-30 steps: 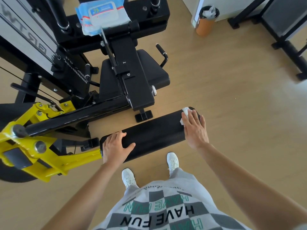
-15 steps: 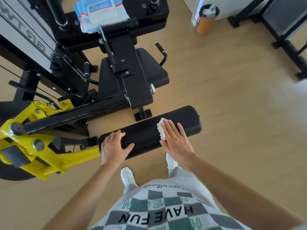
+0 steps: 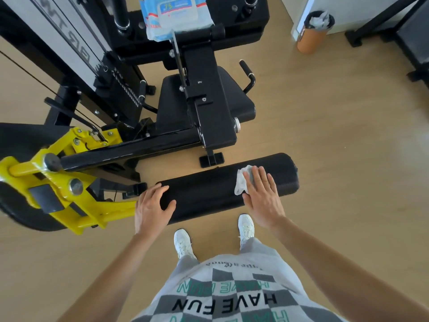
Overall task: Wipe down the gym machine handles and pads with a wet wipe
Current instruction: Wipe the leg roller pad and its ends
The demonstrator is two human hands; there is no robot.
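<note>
A black roller pad (image 3: pixel 209 189) lies across the front of the leg machine, just beyond my feet. My right hand (image 3: pixel 262 197) presses a crumpled white wet wipe (image 3: pixel 241 180) flat against the pad's right half, fingers straight. My left hand (image 3: pixel 152 206) rests over the pad's left end, thumb along the near side and fingers draped on top. The machine's black seat pad (image 3: pixel 239 103) and a curved black handle (image 3: pixel 248 74) lie farther back.
A blue pack of wipes (image 3: pixel 176 13) sits on top of the machine frame. The yellow lever arm (image 3: pixel 62 189) juts out at the left. An orange waste bin (image 3: pixel 313 31) stands at the back right, beside another black frame (image 3: pixel 394 24). Wooden floor spreads to the right.
My right hand slid the wipe from the pad's right end toward the middle, then back to the right. The left hand stayed on the left end.
</note>
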